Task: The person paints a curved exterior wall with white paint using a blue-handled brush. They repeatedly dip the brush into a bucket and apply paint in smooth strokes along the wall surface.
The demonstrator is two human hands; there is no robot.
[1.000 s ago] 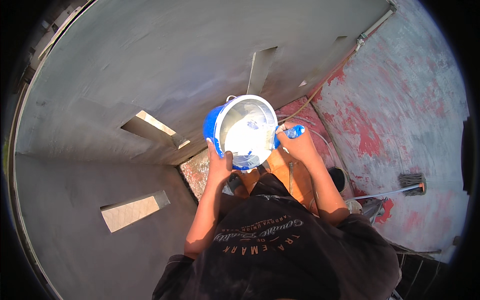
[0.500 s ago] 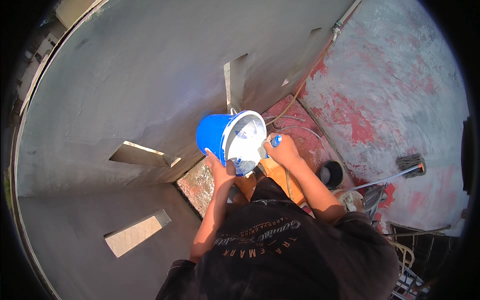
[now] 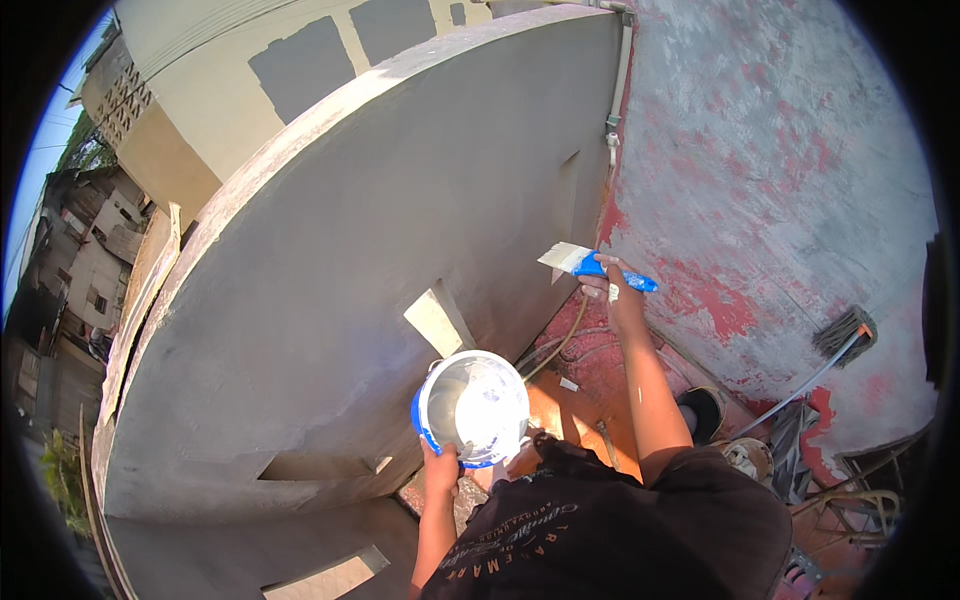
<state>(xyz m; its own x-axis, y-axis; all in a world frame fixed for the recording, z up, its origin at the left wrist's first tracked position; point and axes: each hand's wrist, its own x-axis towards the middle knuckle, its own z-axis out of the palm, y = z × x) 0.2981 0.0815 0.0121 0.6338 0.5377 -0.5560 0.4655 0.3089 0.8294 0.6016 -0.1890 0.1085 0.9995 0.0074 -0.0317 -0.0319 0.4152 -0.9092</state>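
My left hand (image 3: 440, 470) grips the near side of a blue bucket (image 3: 472, 408) with white paint inside, its mouth facing up toward me. In my right hand (image 3: 615, 285), a wide paintbrush (image 3: 598, 268) with a blue handle is held out to the right, its white-coated bristles pointing left toward the grey wall (image 3: 350, 240). The bristles look close to that wall; whether they touch it I cannot tell. White paint specks mark the right hand and forearm.
Rectangular openings (image 3: 440, 315) pierce the grey wall. At right stands a patchy red and grey wall (image 3: 740, 180), with a long-handled brush (image 3: 845, 335) leaning on it. A dark bucket (image 3: 703, 412) and a hose (image 3: 575, 330) lie beyond my right arm.
The right hand has lifted the paintbrush out from the bucket's mouth and away to the upper right. The bucket has tipped more upright, and my view has swung upward along the wall.
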